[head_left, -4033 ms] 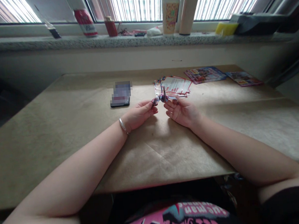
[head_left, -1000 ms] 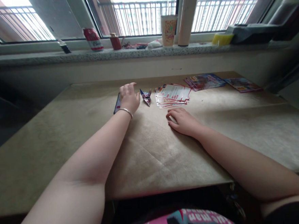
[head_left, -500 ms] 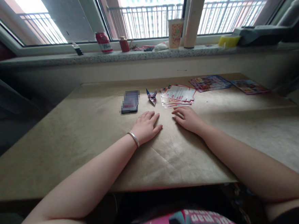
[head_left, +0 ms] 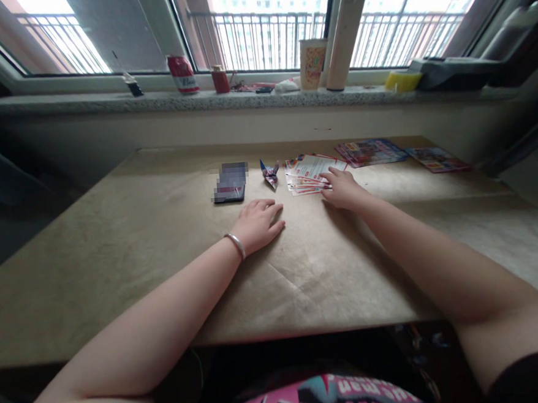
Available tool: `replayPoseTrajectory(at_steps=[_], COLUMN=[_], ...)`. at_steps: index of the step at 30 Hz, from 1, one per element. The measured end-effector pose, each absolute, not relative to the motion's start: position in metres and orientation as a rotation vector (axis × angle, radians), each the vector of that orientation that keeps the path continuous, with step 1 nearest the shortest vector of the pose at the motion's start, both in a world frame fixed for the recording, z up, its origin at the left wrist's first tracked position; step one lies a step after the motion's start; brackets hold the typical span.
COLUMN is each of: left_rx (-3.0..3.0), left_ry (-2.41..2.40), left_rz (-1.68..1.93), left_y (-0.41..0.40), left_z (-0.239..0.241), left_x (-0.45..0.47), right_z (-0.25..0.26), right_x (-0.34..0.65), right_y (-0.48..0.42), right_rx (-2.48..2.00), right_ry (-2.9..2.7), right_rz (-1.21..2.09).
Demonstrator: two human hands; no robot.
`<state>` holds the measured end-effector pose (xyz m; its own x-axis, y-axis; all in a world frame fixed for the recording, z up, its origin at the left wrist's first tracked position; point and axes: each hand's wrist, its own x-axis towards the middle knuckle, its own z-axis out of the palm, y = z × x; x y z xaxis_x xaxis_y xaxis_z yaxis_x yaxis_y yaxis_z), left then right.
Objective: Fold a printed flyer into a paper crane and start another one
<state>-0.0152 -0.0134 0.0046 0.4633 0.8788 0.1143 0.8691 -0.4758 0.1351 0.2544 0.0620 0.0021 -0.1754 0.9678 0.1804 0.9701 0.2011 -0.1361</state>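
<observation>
My left hand (head_left: 258, 225) lies palm down on the table (head_left: 129, 254), fingers spread, holding nothing, with a silver bracelet (head_left: 236, 245) at its wrist. Over the right part of a fanned pile of paper cards (head_left: 311, 169) is my right hand (head_left: 343, 188), fingers apart; whether the fingertips touch the cards I cannot tell. Just left of the cards stands a small folded paper crane (head_left: 270, 175). A dark phone (head_left: 231, 182), partly pixelated, rests beyond my left hand.
Colourful printed sheets (head_left: 370, 151) lie at the table's back right, with another stack (head_left: 437, 158) beside them. On the granite windowsill (head_left: 243, 100) stand a red can (head_left: 183, 74), a red bottle (head_left: 220, 79), a paper cup (head_left: 312, 64), a tall tube (head_left: 347, 36) and a yellow object (head_left: 403, 81).
My right hand has moved forward and to the right, from the bare table onto the edge of the card pile. My left hand stays in place. The view has shifted slightly.
</observation>
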Motion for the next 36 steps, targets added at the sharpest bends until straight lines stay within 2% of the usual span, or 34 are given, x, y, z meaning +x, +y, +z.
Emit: replayPoseTrajectory(at_steps=[9,30,33,36], left_rx=[2.590,2.575,2.569,2.544], left_ry=[1.561,1.568,1.562,1.570], left_rz=[0.276,0.236,0.257,0.287], left_y=[-0.012,-0.013,-0.013,-0.013], left_z=[0.005,0.008,0.006,0.006], left_x=[-0.015,-0.014,-0.015,-0.015], right_z=[-0.005,0.014,0.016,0.013], right_x=[0.256,0.251,0.249,0.245], right_y=[0.072,0.052,0.045,0.036], right_rx=[-1.869,-1.862,-1.750,-1.607], right_ry=[-2.212,-2.269,-2.297,-2.327], right_rz=[-0.135,-0.473,-0.410,-0.124])
